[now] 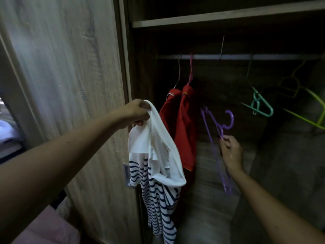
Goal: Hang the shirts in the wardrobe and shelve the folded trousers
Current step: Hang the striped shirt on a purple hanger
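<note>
1. The striped shirt (158, 173) hangs from a single pinch at its white collar, so it could slip from the person's left hand (136, 112) while the hanger is being worked in; most of its weight dangles below that one grip.
2. The purple hanger (217, 138) is held only by its neck, hook uppermost and tilted; threading it one-handed may snag the collar or seat just one shoulder, leaving the shirt lopsided.
3. The red shirts (182, 124) already on the rail (237, 56) hang just beside the striped one, so a swinging hanger could catch them.
4. The wardrobe (211, 20) interior is dark, which likely makes aiming the hook harder.
5. Left hand: arm stretched forward, fingers closed on the collar, in front of the wardrobe door (70, 67).
6. Right hand (231, 152): raised inside the wardrobe, below the rail, fingers closed round the hanger's neck.
7. No folded trousers are visible.
</note>
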Tool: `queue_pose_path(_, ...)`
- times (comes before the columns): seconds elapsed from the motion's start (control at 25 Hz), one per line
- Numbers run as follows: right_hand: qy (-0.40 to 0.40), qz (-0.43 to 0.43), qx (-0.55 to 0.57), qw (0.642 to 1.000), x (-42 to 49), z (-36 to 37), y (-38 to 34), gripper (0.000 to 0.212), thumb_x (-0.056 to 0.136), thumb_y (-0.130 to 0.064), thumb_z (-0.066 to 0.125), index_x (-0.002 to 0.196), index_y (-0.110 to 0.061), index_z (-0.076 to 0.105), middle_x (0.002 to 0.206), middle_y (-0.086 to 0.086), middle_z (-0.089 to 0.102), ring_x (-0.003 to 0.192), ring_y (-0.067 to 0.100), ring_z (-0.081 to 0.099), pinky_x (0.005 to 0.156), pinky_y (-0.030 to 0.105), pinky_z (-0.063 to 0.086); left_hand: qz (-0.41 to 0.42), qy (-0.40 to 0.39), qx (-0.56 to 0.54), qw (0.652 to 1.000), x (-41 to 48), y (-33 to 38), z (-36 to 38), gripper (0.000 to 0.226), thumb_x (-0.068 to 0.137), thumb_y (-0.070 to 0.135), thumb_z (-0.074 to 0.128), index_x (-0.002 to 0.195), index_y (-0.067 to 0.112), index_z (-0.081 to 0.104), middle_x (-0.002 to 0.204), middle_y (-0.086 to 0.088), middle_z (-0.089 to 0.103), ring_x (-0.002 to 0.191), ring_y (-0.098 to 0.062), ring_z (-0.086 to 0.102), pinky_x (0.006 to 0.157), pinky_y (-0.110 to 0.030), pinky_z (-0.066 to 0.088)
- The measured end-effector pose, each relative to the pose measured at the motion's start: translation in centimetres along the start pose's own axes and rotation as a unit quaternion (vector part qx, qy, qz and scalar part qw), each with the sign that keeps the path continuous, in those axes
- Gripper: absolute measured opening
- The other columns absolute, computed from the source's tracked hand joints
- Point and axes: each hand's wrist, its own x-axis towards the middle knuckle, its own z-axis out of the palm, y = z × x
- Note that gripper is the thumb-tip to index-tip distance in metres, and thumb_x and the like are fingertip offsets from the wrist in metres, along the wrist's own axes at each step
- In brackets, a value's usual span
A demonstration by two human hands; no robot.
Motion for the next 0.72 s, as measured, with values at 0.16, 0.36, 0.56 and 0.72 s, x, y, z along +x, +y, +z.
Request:
queue_pose_path(0.16,-0.002,0.023,0.030,0.999,-2.4,-1.7,-0.7,0.026,0.095,-0.019,0.048,0.079,-0.031,0.065,0.053,-0.005,0.050,0.048,0.002,0.044,0.048,0.023,0.036,0.007,-0.026,-0.001,1.000,-0.2,-0.5,0.5,0.046,0.084,-0.009,0.049,0.127,0.006,0.053,0.081,-0.007,0.052,0.054,-0.014,0.049,0.036,-0.013,0.038)
queue_pose_path(0.36,0.007,-0.008,0.314,0.949,-3.2,-0.9,-12.1,0.028,0.094,-0.028,0.044,0.072,-0.015,0.053,0.043,-0.014,0.035,0.042,-0.001,0.029,0.042,0.012,0.027,0.024,-0.073,-0.005,0.997,-0.5,-0.6,1.4,0.046,0.082,-0.008,0.051,0.125,0.008,0.053,0.095,-0.011,0.052,0.058,-0.013,0.048,0.039,-0.013,0.039)
queue_pose_path(0.56,-0.100,-0.026,0.369,0.924,-3.6,5.0,-15.7,0.029,0.098,-0.022,0.040,0.071,-0.021,0.050,0.057,-0.010,0.039,0.053,0.003,0.033,0.053,0.018,0.028,0.075,-0.149,-0.048,0.985,-1.6,0.7,0.3,0.045,0.082,-0.013,0.048,0.117,0.012,0.061,0.088,-0.003,0.058,0.059,-0.015,0.043,0.041,-0.016,0.035)
queue_pose_path(0.72,-0.213,-0.018,0.104,0.971,-4.1,3.0,-8.3,0.033,0.093,-0.024,0.046,0.062,-0.019,0.054,0.049,-0.012,0.052,0.051,-0.004,0.042,0.057,0.018,0.035,0.069,-0.088,-0.117,0.987,-1.8,-0.8,-3.7,0.042,0.081,-0.016,0.045,0.096,0.016,0.067,0.070,-0.007,0.048,0.056,-0.015,0.038,0.039,-0.015,0.033)
